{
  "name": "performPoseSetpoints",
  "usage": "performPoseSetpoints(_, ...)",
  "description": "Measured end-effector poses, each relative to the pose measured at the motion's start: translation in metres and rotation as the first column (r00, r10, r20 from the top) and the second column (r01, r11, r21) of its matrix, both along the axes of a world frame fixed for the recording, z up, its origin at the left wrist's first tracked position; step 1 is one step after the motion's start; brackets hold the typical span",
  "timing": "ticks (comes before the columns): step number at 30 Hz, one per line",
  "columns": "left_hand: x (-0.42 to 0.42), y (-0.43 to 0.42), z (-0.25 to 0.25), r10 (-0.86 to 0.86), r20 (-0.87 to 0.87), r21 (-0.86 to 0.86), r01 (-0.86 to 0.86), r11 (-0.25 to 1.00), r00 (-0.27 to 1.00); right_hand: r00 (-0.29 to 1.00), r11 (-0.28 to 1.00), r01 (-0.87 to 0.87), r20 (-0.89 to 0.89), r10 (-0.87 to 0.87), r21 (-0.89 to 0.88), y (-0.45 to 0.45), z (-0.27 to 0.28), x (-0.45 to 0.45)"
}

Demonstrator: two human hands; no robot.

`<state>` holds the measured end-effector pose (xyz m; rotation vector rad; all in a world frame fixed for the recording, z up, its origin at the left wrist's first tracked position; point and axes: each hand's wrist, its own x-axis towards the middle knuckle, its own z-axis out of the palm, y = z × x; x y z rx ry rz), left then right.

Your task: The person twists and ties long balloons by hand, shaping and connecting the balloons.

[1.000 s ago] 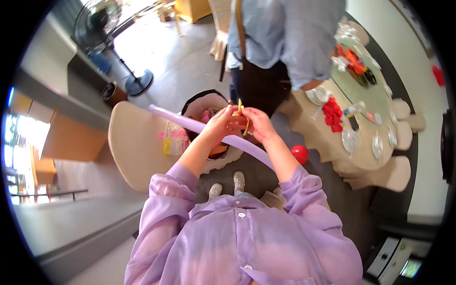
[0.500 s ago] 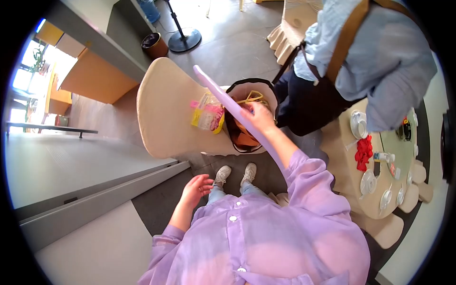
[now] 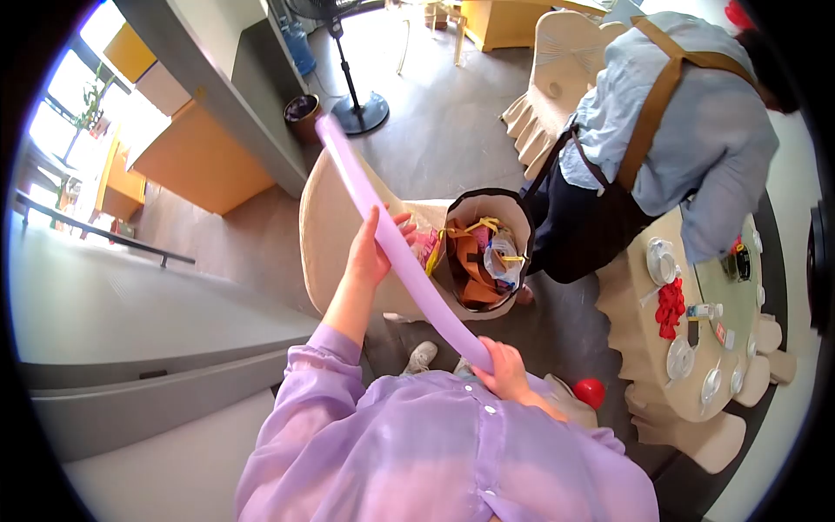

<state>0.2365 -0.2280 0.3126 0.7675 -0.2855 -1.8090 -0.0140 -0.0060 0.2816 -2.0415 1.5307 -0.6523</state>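
A long, thin light-purple modelling balloon (image 3: 407, 263) slants across in front of me, its far end raised over the chair. Around its middle is my left hand (image 3: 372, 252), loosely closed, with fingertips showing past the balloon's far side. Near the lower end, my right hand (image 3: 504, 370) grips the balloon with curled fingers. Just beyond it stands an open bag (image 3: 461, 291) with a dark rim, holding brown items, yellow strips and a clear plastic packet. A pink and yellow packet (image 3: 428, 248) beside the bag is partly hidden behind my left hand and the balloon.
Bag and packet rest on a cream-covered chair (image 3: 317, 226). A person (image 3: 687, 113) in a light-blue shirt and brown apron bends over a table (image 3: 635, 322) with dishes and red balloons (image 3: 670, 306). A red balloon (image 3: 589, 393) lies low at my right. A fan (image 3: 358, 113) stands behind.
My left hand has risen from my side to the balloon's middle. My right hand has moved from near the bag down to the balloon's lower end. The person beside me leans farther over the table.
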Motion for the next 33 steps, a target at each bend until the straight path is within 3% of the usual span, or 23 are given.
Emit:
performPoseSetpoints(1, 0.001, -0.005, 0.004, -0.020, -0.002, -0.016, 0.020, 1.000, 1.000, 1.000, 1.000, 0.020, -0.002, -0.020, -0.016, 0.014, -0.006, -0.005)
performPoseSetpoints(3, -0.005, -0.013, 0.012, -0.207, 0.210, -0.313, 0.266, 0.911, 0.955, 0.950, 0.980, 0.199, -0.242, -0.195, -0.007, 0.034, -0.016, -0.017)
performPoseSetpoints(5, -0.026, -0.001, 0.026, -0.422, 0.163, -0.424, 0.449, 0.786, 0.892, 0.848, 0.923, 0.382, -0.377, -0.372, -0.053, 0.045, -0.023, -0.034)
performPoseSetpoints(8, -0.048, 0.023, 0.022, -0.582, 0.270, -0.441, 0.636, 0.633, 0.767, 0.640, 0.764, 0.618, -0.447, -0.625, -0.184, 0.061, -0.042, -0.067)
performPoseSetpoints(11, -0.058, 0.043, 0.018, -0.701, 0.251, -0.419, 0.728, 0.543, 0.668, 0.489, 0.682, 0.665, -0.513, -0.706, -0.304, 0.074, -0.045, -0.086)
performPoseSetpoints(13, -0.063, 0.051, 0.020, -0.732, 0.240, -0.409, 0.750, 0.519, 0.637, 0.457, 0.644, 0.715, -0.516, -0.724, -0.271, 0.080, -0.038, -0.091)
performPoseSetpoints(15, -0.064, 0.054, 0.014, -0.748, 0.269, -0.412, 0.774, 0.481, 0.607, 0.285, 0.544, 0.759, -0.568, -0.772, -0.358, 0.089, -0.032, -0.095)
performPoseSetpoints(17, -0.063, 0.062, 0.009, -0.779, 0.290, -0.414, 0.807, 0.421, 0.556, 0.152, 0.375, 0.788, -0.435, -0.888, -0.489, 0.096, -0.037, -0.107)
performPoseSetpoints(18, -0.057, 0.068, 0.010, -0.814, 0.154, -0.378, 0.794, 0.476, 0.561, 0.184, 0.335, 0.753, -0.307, -0.934, -0.566, 0.105, -0.044, -0.119)
performPoseSetpoints(19, -0.053, 0.073, 0.007, -0.840, 0.016, -0.325, 0.798, 0.508, 0.542, 0.112, 0.015, 0.960, 0.333, -0.936, -0.279, 0.092, -0.020, -0.107)
performPoseSetpoints(20, -0.049, 0.078, 0.002, -0.855, -0.043, -0.272, 0.817, 0.509, 0.518, 0.133, 0.094, 0.868, 0.047, -0.990, -0.488, 0.099, -0.011, -0.107)
performPoseSetpoints(21, -0.039, 0.080, -0.006, -0.864, -0.096, -0.212, 0.838, 0.503, 0.494, 0.085, 0.039, 0.872, 0.073, -0.994, -0.489, 0.101, 0.002, -0.102)
performPoseSetpoints(22, -0.027, 0.080, -0.032, -0.847, -0.147, -0.155, 0.833, 0.531, 0.512, 0.149, 0.336, 0.600, -0.311, -0.939, -0.726, 0.117, 0.010, -0.104)
performPoseSetpoints(25, 0.009, 0.069, -0.089, -0.781, -0.228, 0.066, 0.810, 0.583, 0.581, 0.173, 0.359, 0.569, -0.319, -0.932, -0.740, 0.128, 0.042, -0.101)
performPoseSetpoints(28, 0.038, 0.054, -0.115, -0.786, -0.097, 0.288, 0.773, 0.564, 0.610, 0.190, 0.369, 0.541, -0.317, -0.929, -0.756, 0.143, 0.070, -0.104)
performPoseSetpoints(33, 0.044, 0.039, -0.113, -0.830, 0.095, 0.621, 0.619, 0.481, 0.550, -0.022, 0.160, 0.452, -0.191, -0.981, -0.877, 0.193, 0.106, -0.145)
